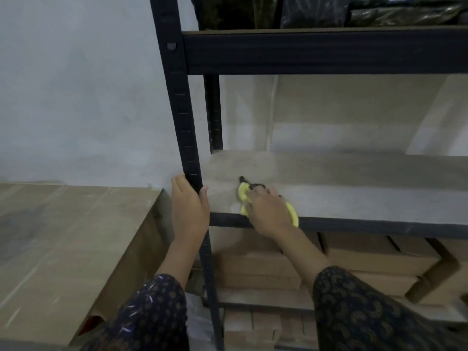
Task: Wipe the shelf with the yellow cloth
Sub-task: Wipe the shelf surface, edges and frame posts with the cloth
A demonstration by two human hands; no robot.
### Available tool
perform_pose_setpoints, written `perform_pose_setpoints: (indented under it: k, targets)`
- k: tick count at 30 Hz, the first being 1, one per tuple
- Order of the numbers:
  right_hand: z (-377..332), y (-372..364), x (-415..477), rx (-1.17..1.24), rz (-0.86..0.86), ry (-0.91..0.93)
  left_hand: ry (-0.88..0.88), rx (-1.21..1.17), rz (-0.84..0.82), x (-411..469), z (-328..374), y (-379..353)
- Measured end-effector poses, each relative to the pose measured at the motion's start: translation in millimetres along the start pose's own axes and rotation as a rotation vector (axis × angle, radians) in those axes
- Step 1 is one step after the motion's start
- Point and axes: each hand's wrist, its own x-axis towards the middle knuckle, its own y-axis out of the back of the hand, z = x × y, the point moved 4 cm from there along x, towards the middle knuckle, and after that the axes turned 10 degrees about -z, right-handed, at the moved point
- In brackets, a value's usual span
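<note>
Most of the shelf (pixel 354 188) stretches away to the right of the yellow cloth (pixel 243 194), its long axis running left to right, so the next stroke likely goes that way. The right hand (pixel 268 214) presses the cloth on the board's front left corner, fingers (pixel 263 193) curled over it; the left hand (pixel 190 206) grips the black post (pixel 182 122) just beside.

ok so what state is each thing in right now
left hand, grips the black upright post
right hand, holds the yellow cloth down on the shelf
yellow cloth, bunched under the hand, near the shelf's front edge
cardboard boxes, stacked on the lower shelves
</note>
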Motion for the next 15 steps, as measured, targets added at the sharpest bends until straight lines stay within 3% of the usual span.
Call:
perform_pose_setpoints:
  k: [2, 5, 7, 10, 12, 15]
  targets:
    - [-16, -1, -14, 0.059, -0.027, 0.130, -0.006, -0.003, 0.004, 0, 0, -1]
    - [-4, 18, -26, 0.416, -0.125, 0.181, -0.010, -0.010, 0.013, -2, 1, -2]
    - [31, 33, -25, 0.475, -0.010, -0.008, -0.010, -0.029, 0.033, -4, 2, -3]
    - [104, 44, -38, 0.300, 0.202, -0.467, 0.011, -0.063, 0.049, -5, 2, -4]
    - [135, 37, -48, 0.230, 0.130, -0.645, 0.021, -0.070, 0.054, -5, 2, -5]
    - [130, 24, -46, 0.090, 0.013, -0.628, 0.028, -0.082, 0.056, -6, 3, -6]
